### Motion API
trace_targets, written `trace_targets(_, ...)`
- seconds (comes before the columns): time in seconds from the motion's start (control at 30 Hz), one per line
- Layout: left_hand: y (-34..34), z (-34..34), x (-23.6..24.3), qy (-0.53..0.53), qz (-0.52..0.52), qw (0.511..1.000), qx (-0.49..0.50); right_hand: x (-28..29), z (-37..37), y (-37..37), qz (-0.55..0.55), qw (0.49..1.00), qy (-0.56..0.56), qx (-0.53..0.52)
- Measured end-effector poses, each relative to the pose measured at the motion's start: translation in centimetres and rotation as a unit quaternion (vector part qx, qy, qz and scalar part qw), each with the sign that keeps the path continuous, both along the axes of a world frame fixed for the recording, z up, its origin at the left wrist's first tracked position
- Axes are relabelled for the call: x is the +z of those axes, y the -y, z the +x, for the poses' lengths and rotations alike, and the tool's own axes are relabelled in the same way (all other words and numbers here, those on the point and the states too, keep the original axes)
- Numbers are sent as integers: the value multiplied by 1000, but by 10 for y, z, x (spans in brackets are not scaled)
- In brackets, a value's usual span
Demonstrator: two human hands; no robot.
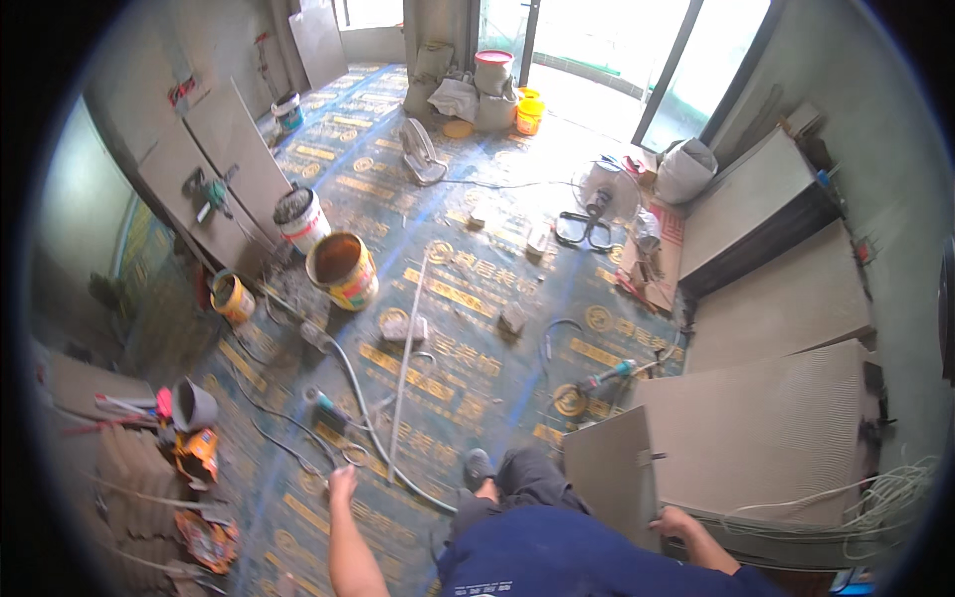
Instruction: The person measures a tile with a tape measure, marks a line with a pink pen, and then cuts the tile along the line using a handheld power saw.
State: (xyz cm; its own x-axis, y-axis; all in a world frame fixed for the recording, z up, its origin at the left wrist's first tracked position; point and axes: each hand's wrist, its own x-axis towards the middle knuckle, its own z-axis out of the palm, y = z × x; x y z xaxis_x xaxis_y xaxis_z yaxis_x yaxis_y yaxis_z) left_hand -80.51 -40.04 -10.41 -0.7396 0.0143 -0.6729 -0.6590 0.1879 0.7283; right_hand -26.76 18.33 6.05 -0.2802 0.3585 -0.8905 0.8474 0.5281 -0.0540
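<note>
My right hand (678, 524) grips the lower right edge of a grey tile (609, 466) that stands tilted beside my leg. Just right of that tile lies a stack of large grey tiles (756, 428), the top one with fine ridged lines. Low over the floor on the left, my left hand (342, 483) has its fingers curled; what they hold, if anything, is too small to make out. Close beyond it are a thin dark cable (288, 453) and a teal-and-grey power tool (326, 406). A grey hose (360, 403) curves past toward my legs.
A long straight bar (408, 353) lies across the printed floor covering. Buckets (343, 271) stand at the left, near leaning panels (224, 149). Another power tool (609, 373) lies near the stack. A fan (607, 194) stands farther off. Coiled wire (900, 497) hangs at right.
</note>
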Motion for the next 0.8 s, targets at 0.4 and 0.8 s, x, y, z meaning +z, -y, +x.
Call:
trace_targets(0.4, -348, -300, 66, -237, -163, 910, -300, -21, -260, -123, 38, 975, -74, -205)
trace_targets(0.8, -579, -325, 108, -80, -113, 701, -700, -16, -518, -304, 84, 934, -160, -308)
